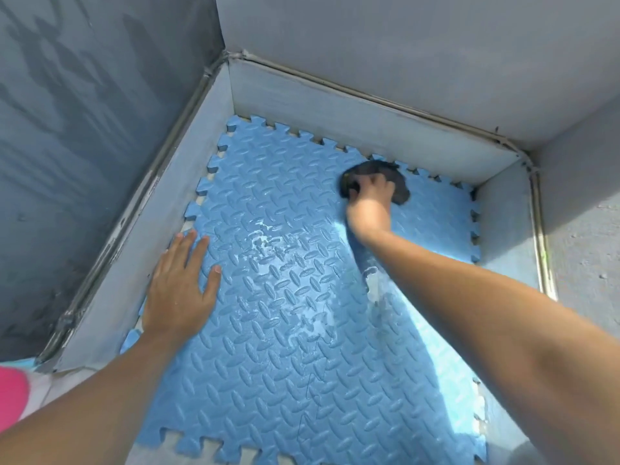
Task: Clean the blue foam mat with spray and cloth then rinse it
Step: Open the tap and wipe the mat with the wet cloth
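The blue foam mat (285,330) with a raised tread pattern and jigsaw edges lies flat on the floor of a shallow grey basin. White wet foam streaks show near its middle. My left hand (181,286) rests flat on the mat's left edge, fingers spread. My right hand (370,196) is stretched to the far right part of the mat and presses a dark grey cloth (399,182) against it. No spray bottle is in sight.
Low grey basin walls (335,115) ring the mat at the back, left and right. Tall grey walls rise behind them. A pink item (11,394) shows at the lower left edge of the view.
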A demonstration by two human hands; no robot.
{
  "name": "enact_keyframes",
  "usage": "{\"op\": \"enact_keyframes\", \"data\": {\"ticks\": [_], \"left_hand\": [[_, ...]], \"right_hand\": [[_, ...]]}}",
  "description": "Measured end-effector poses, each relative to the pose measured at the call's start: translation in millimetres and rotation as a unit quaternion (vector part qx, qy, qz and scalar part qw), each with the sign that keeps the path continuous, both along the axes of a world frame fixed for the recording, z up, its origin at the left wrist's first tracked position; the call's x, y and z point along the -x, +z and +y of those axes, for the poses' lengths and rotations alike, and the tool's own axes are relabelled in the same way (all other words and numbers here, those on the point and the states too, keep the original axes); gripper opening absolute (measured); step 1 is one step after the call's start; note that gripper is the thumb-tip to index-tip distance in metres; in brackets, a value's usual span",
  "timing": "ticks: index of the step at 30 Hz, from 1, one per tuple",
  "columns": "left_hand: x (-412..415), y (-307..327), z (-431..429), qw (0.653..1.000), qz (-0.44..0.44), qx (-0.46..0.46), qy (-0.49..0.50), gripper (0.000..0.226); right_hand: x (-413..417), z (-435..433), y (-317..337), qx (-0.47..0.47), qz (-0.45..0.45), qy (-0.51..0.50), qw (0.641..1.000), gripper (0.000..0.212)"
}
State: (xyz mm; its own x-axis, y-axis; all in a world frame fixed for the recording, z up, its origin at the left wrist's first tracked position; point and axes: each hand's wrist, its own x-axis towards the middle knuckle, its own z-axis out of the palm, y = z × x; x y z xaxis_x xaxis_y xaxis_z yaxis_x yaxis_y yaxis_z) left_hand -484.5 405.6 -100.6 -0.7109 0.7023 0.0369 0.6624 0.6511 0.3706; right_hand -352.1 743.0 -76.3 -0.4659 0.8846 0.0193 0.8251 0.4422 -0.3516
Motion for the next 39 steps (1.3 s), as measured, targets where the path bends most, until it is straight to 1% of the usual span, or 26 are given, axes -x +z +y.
{"op": "enact_keyframes", "data": {"ticks": [2, 4, 6, 7, 8, 9, 11, 14, 16, 19, 22, 23, 24, 26, 27, 29, 30, 31, 32, 34, 35, 36, 37, 38, 39], "left_hand": [[0.2, 0.3, 0.1, 1.0, 0.004, 0.001, -0.002, 0.063], [0.0, -0.1, 0.8, 1.0, 0.008, -0.002, -0.003, 0.064], [-0.1, -0.2, 1.5, 1.0, 0.009, -0.01, 0.0, 0.064], [0.2, -0.1, 1.7, 1.0, 0.009, -0.012, 0.002, 0.065], [0.2, 0.3, 1.7, 1.0, 0.009, -0.014, 0.003, 0.065], [0.4, 0.5, 1.8, 1.0, 0.009, -0.016, 0.003, 0.065], [0.1, 0.8, 2.2, 1.0, 0.009, -0.019, 0.002, 0.064], [-1.0, 0.1, 0.8, 1.0, 0.009, -0.016, 0.005, 0.063], [-0.6, 0.2, -0.1, 1.0, 0.008, -0.017, 0.006, 0.063], [0.0, 0.2, 0.8, 1.0, 0.003, -0.013, 0.004, 0.064], [-0.6, -0.6, -0.1, 1.0, 0.003, -0.006, 0.007, 0.063], [-0.4, -1.2, -0.3, 1.0, 0.001, -0.003, 0.006, 0.063], [-0.2, -1.4, -0.4, 1.0, -0.001, -0.001, 0.005, 0.064], [0.0, 0.1, -0.6, 1.0, -0.004, 0.0, 0.005, 0.064], [-0.3, 1.1, -0.5, 1.0, -0.005, 0.0, 0.006, 0.063], [-1.4, 2.6, -0.2, 1.0, -0.005, -0.001, 0.006, 0.062], [-1.8, 3.1, 0.0, 1.0, -0.003, 0.0, 0.006, 0.06], [-2.0, 3.3, 0.2, 1.0, -0.003, 0.001, 0.006, 0.059], [-1.9, 3.5, 0.2, 1.0, -0.004, 0.001, 0.006, 0.057], [-2.1, 4.2, 0.0, 1.0, -0.006, -0.003, 0.008, 0.056], [-2.7, 4.7, -0.1, 1.0, -0.007, -0.004, 0.009, 0.056], [-3.2, 5.2, 0.0, 1.0, -0.007, -0.006, 0.01, 0.056], [-3.4, 5.4, 0.2, 1.0, -0.008, -0.007, 0.012, 0.056], [-3.6, 5.7, 0.4, 1.0, -0.009, -0.008, 0.014, 0.056], [-3.8, 5.6, 0.4, 1.0, -0.01, -0.009, 0.016, 0.056]], "right_hand": [[53.4, -47.0, 0.6, 0.007, 0.056, 0.119, 0.991, 0.034], [98.3, -89.9, 0.8, 0.01, 0.075, 0.252, 0.965, 0.031], [127.6, -118.1, 2.0, 0.009, 0.045, 0.368, 0.929, 0.031], [135.8, -121.4, 2.5, -0.001, 0.027, 0.399, 0.916, 0.032], [139.6, -118.1, 4.5, -0.01, 0.02, 0.41, 0.912, 0.033], [139.1, -108.1, 5.5, -0.016, 0.023, 0.404, 0.915, 0.037], [125.1, -75.6, 8.0, -0.01, 0.027, 0.36, 0.932, 0.045], [79.5, -6.8, 10.3, 0.005, -0.002, 0.245, 0.969, 0.046], [34.2, 40.1, 7.4, -0.017, -0.025, 0.151, 0.988, 0.045], [-47.1, 90.7, 3.6, -0.047, -0.055, 0.036, 0.997, 0.043], [-99.5, 104.1, 6.9, -0.031, -0.096, -0.04, 0.994, 0.04], [-103.4, 97.7, 8.8, -0.025, -0.099, -0.042, 0.994, 0.039], [-102.4, 84.7, 11.4, -0.023, -0.096, -0.019, 0.995, 0.037], [-95.5, 41.7, 13.8, -0.043, -0.078, 0.094, 0.992, 0.031], [-92.7, 14.4, 16.6, -0.051, -0.067, 0.164, 0.983, 0.029], [-93.3, -40.0, 22.0, -0.039, -0.046, 0.313, 0.948, 0.026], [-97.1, -66.1, 23.3, -0.023, -0.035, 0.392, 0.919, 0.025], [-103.0, -90.9, 23.6, -0.01, -0.026, 0.475, 0.88, 0.025], [-110.1, -113.7, 23.7, -0.003, -0.021, 0.558, 0.829, 0.024], [-126.5, -150.8, 21.7, 0.009, -0.03, 0.701, 0.712, 0.024], [-134.4, -162.7, 20.4, 0.016, -0.039, 0.751, 0.659, 0.024], [-141.1, -168.4, 19.3, 0.023, -0.051, 0.784, 0.618, 0.025], [-145.6, -167.3, 20.0, 0.032, -0.059, 0.8, 0.596, 0.024], [-148.9, -159.1, 19.8, 0.043, -0.065, 0.802, 0.592, 0.022], [-151.6, -145.7, 21.7, 0.053, -0.07, 0.791, 0.605, 0.02]]}}
